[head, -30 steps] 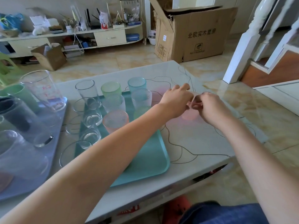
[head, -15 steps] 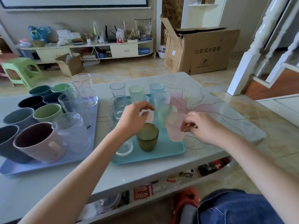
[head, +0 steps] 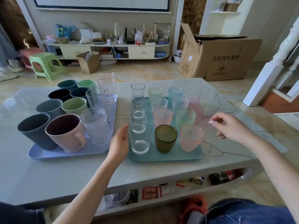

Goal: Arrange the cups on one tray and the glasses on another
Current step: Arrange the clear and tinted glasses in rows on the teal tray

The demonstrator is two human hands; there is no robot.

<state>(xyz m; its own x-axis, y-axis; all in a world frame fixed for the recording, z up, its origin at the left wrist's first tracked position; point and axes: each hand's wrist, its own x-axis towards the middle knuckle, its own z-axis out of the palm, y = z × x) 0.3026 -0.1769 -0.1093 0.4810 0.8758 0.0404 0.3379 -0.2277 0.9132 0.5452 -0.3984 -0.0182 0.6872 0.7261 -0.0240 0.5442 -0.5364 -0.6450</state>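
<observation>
The pink glass (head: 191, 137) I was carrying half a second ago now stands on the teal tray (head: 165, 156), at its near right corner, just beside the olive glass (head: 165, 138). My right hand (head: 229, 126) has let go and hangs above the table (head: 64, 173) right of the tray, fingers loosely curled with thumb and forefinger close together, pinching nothing I can see. My left hand (head: 120, 139) has dropped to the tray's near left edge, fingers straight and relaxed, just beside the clear glass (head: 140, 139), perhaps brushing it; I cannot tell. That seems to fill the tray's near row. What troubles me is the purple tray (head: 64, 153) at the table's left: along its right edge several clear glasses (head: 97, 125) stand among the cups (head: 66, 131), so I judge the sorting unfinished, and those look like my next job.
</observation>
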